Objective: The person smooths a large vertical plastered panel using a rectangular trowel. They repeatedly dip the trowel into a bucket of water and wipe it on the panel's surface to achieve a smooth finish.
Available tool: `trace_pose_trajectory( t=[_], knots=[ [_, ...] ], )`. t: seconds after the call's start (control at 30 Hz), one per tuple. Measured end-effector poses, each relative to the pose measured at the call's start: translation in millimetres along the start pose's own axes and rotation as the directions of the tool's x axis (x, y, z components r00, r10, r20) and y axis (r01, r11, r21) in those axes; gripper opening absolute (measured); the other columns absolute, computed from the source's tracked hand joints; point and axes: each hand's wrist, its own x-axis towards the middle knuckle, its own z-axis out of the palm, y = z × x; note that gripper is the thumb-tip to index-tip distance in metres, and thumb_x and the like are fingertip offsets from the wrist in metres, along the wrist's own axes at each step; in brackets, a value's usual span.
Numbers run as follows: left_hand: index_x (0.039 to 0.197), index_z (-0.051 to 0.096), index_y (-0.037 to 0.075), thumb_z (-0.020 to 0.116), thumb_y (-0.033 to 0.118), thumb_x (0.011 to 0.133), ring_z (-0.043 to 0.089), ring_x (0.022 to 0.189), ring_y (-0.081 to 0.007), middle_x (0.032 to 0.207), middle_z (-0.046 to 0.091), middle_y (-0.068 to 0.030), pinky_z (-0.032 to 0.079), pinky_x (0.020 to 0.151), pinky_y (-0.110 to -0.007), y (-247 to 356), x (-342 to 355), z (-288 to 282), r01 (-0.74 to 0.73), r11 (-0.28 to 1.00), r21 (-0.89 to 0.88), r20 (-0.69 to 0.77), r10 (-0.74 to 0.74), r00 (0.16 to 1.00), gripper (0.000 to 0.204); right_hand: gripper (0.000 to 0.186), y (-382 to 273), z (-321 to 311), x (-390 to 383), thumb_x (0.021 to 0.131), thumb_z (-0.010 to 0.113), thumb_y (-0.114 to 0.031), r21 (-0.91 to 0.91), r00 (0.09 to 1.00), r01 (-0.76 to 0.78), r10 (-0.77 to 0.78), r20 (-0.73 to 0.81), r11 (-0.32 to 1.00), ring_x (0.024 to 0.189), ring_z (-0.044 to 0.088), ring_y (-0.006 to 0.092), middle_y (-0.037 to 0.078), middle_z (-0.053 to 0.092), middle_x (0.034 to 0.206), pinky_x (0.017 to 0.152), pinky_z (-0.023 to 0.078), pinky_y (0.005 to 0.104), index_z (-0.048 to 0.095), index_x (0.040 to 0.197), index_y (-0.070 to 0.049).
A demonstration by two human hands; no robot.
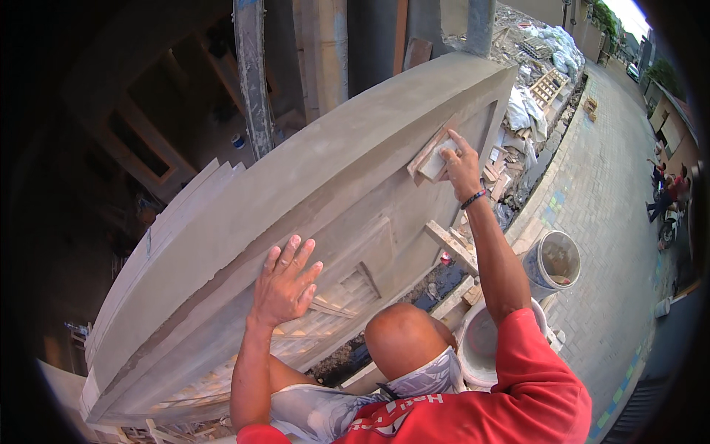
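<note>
1. Your right hand (463, 170) has its grip closed firmly around a float (435, 157), thumb and fingers curled over the pale handle block.
2. That float sits toward the far right end of the curved wall (325, 137), just under its upper band, and appears to lie against the face.
3. Your left hand (285, 285) is empty, fingers spread in front of the wall; whether it touches the surface, I cannot tell.
4. Judging progress, the broad upper band looks evenly coated and largely smooth. Below it, a dark, ragged edge (148, 348) toward the left seems unfinished, and the recessed face looks patchier, so some smoothing probably remains there.
5. A bucket (538, 281) and a round tub (463, 348) stand beside your right arm.
6. For writing, your red shirt (473, 414) carries pale lettering, upside down from this view. You can make out no label on the float.
</note>
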Motion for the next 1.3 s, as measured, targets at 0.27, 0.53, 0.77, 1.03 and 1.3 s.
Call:
trace_pose_trajectory(
  t=[0.27, 0.53, 0.77, 1.03, 1.3],
  knots=[
    [0.111, 0.073, 0.017, 0.068, 0.020, 0.077, 0.025, 0.149, -0.0246, 0.150, 0.047, -0.0075, 0.006, 0.123, -0.041, 0.2, -2.6, -4.3, 0.000, 1.000, -0.002, 0.017, 0.000, 1.000, 0.034, 0.056, -61.8, -49.8, 16.7, 0.085, 0.061, -0.001, -0.135, 0.967, 0.251, -0.255, -0.011, 0.958, 0.086, 0.056, 0.0134, 0.010, 0.063, 0.125, 0.085, 0.050, 0.0299, 0.054, 0.140, -0.008],
    [0.111, 0.073, 0.017, 0.069, 0.020, 0.077, 0.025, 0.149, -0.0250, 0.151, 0.046, -0.0076, 0.005, 0.123, -0.042, -0.8, -4.1, -0.9, 0.001, 1.000, 0.014, 0.017, -0.002, 1.000, 0.035, 0.062, -1.4, -11.1, -29.3, 0.083, 0.064, -0.001, -0.385, 0.913, 0.407, -0.348, 0.214, 0.829, 0.081, 0.054, 0.0166, 0.013, 0.067, 0.111, 0.077, 0.048, 0.0295, 0.053, 0.142, -0.014],
    [0.110, 0.073, 0.017, 0.070, 0.022, 0.076, 0.026, 0.149, -0.0247, 0.150, 0.046, -0.0076, 0.005, 0.123, -0.042, 0.8, -2.8, -2.4, 0.011, 1.000, 0.019, 0.033, -0.012, 0.999, 0.035, 0.062, -67.9, -29.4, 1.5, 0.081, 0.064, 0.001, -0.297, 0.919, 0.383, -0.392, 0.032, 0.875, 0.075, 0.054, 0.0190, 0.011, 0.064, 0.102, 0.074, 0.047, 0.0304, 0.054, 0.141, -0.012],
    [0.110, 0.073, 0.017, 0.070, 0.022, 0.076, 0.025, 0.149, -0.0244, 0.151, 0.046, -0.0071, 0.005, 0.123, -0.041, -1.6, -4.0, -3.2, 0.006, 1.000, 0.019, 0.036, -0.007, 0.999, 0.034, 0.063, -24.2, -15.6, -58.5, 0.081, 0.062, 0.002, -0.409, 0.873, 0.473, -0.356, 0.332, 0.780, 0.070, 0.053, 0.0160, 0.010, 0.063, 0.093, 0.070, 0.048, 0.0299, 0.053, 0.141, -0.011],
    [0.108, 0.074, 0.016, 0.070, 0.020, 0.075, 0.024, 0.149, -0.0253, 0.150, 0.047, -0.0082, 0.006, 0.123, -0.042, 1.1, -3.7, 4.6, 0.017, 1.000, 0.005, 0.008, -0.017, 1.000, 0.034, 0.061, -57.3, -11.7, 2.2, 0.081, 0.064, 0.000, -0.314, 0.905, 0.421, -0.419, 0.077, 0.851, 0.075, 0.053, 0.0188, 0.011, 0.062, 0.093, 0.074, 0.048, 0.0315, 0.055, 0.140, -0.011]
  ],
)
